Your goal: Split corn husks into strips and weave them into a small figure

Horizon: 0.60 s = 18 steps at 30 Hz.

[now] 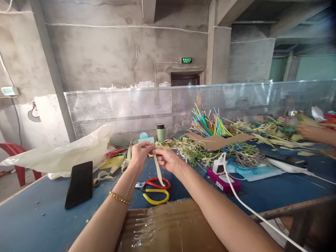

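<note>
My left hand (140, 152) and my right hand (170, 159) meet in the middle of the view, above the blue table. Both pinch the upper end of a pale, husk-like strip (158, 170). Its loose end hangs down over a pair of scissors (156, 201) with one red and one yellow handle, lying on the tabletop. Fingers cover the pinched part of the strip. A gold beaded bracelet (119, 198) circles my left wrist. Between my forearms lies brown cardboard (173, 227) with clear tape on it.
A black phone (79, 184) and a whitish plastic bag (65, 150) lie left. Behind stands a green cup (161, 134). Rightward are colourful stems (210, 123), tangled strips (191, 149), a purple power strip (223, 180) with a white cable, and another person's hand (312, 132).
</note>
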Each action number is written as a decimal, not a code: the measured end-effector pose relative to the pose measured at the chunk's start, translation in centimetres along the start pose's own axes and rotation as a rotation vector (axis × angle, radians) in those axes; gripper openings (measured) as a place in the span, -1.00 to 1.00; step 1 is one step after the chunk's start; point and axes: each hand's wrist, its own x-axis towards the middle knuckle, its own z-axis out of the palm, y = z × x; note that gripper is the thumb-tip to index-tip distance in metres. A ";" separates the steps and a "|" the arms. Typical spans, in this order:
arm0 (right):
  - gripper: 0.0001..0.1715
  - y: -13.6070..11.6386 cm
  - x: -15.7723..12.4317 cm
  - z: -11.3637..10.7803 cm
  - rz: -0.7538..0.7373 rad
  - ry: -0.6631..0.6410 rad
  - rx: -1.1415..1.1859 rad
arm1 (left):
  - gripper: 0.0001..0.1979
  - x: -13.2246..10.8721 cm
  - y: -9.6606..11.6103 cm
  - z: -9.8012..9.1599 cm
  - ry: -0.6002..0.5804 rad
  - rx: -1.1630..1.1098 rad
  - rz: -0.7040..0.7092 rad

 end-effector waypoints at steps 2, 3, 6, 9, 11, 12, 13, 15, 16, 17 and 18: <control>-0.66 0.0 -0.1 0.1 0.010 0.016 -0.020 | -0.71 0.0 -0.1 0.0 0.002 0.004 -0.003; -0.64 -0.1 -0.2 0.2 0.016 0.019 -0.027 | -0.72 0.0 -0.1 0.0 0.004 0.005 0.001; -0.64 -0.1 -0.3 0.2 0.035 0.024 -0.042 | -0.75 0.0 -0.1 0.1 0.019 0.005 0.035; -0.64 0.0 -0.4 0.1 0.040 0.023 -0.069 | -0.77 0.1 -0.2 0.1 0.050 0.013 0.073; -0.65 0.0 -0.4 0.1 0.028 0.014 -0.076 | -0.77 0.2 -0.2 0.1 0.065 0.016 0.076; -0.65 0.1 -0.4 0.1 0.023 0.009 -0.078 | -0.78 0.2 -0.2 0.1 0.071 0.020 0.070; -0.65 0.1 -0.4 0.1 0.019 0.006 -0.083 | -0.78 0.2 -0.3 0.1 0.075 0.029 0.062; -0.66 0.2 -0.4 0.1 0.015 0.002 -0.105 | -0.78 0.2 -0.3 0.0 0.081 0.054 0.053; -0.67 0.2 -0.3 0.0 0.014 0.003 -0.123 | -0.79 0.2 -0.4 0.0 0.081 0.068 0.052; -0.68 0.3 -0.3 0.0 0.010 0.004 -0.144 | -0.79 0.2 -0.4 0.0 0.080 0.080 0.052; -0.69 0.4 -0.2 0.0 0.005 0.003 -0.160 | -0.80 0.2 -0.4 0.0 0.078 0.089 0.053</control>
